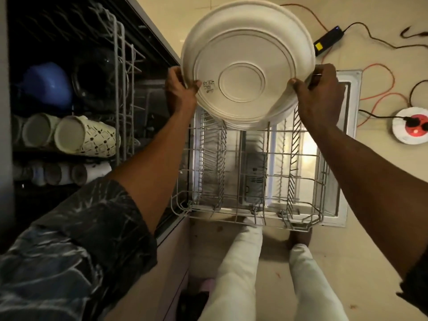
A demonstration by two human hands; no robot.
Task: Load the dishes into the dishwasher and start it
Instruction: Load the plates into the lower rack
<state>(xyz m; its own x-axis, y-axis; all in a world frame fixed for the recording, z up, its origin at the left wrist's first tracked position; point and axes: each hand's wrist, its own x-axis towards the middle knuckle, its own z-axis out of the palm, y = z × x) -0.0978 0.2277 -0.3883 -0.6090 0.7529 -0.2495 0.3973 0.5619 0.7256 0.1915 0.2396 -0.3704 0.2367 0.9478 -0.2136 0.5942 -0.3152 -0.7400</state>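
Above the pulled-out lower rack (254, 158), a white plate (247, 63) is up in the air, underside turned toward the camera, small label showing near its foot ring. Both arms are stretched forward and down. The left hand (181, 89) clamps the plate's left rim, thumb laid over the near face and fingers tucked behind. The right hand (319, 93) mirrors it on the right rim, thumb on the near face, fingers wrapped round the back edge. So that's two hands gripping one plate, edge to edge. What looks like a second rim peeks out behind the plate's lower edge, though I can't tell for sure whether it is another plate. The plate's bottom edge hangs just over the far tines of the rack, which sits on the open dishwasher door (349, 112). The left forearm comes out of a dark, marbled sleeve (69, 239). To the left, the upper rack (122, 89) holds patterned mugs (85, 140) on their sides, a blue bowl (46, 85) and a glass bowl (99, 72). On the floor (370, 205) beyond the door lie a black adapter (328, 40), an orange cable (379, 89) and a round socket block (411, 125). White trousers (238, 274) stand below the rack.
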